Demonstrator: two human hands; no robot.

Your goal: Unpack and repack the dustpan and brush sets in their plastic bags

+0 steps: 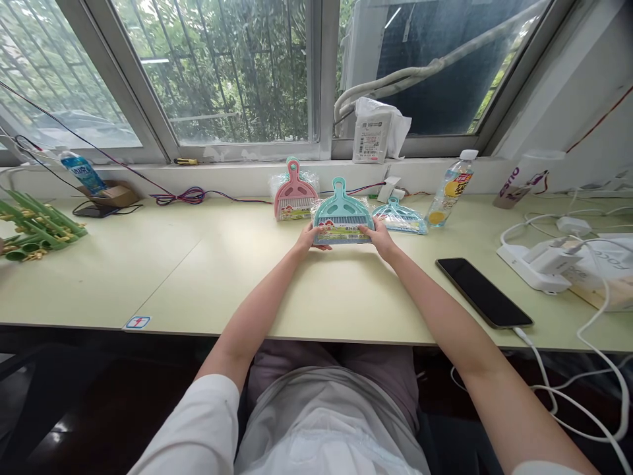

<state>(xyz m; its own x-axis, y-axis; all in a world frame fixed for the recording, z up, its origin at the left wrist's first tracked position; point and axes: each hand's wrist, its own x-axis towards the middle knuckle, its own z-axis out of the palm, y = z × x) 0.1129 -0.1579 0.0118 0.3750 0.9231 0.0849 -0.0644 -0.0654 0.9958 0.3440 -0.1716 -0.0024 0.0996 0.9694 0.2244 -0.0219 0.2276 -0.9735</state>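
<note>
The wrapped teal dustpan set (342,214) is positioned above the table (237,264), between both hands; left-hand fingers (316,231) pinch its left edge, right-hand fingers (366,231) pinch its right edge

A: Cropped?
B: Green stalks (42,224), left edge; white sleeves (195,432), lower edge.
A: Occluded?
B: Right hand (380,239), fingers partly behind teal dustpan set (341,214).
A: Illegible?
B: Fine print, white packet (372,135).
</note>
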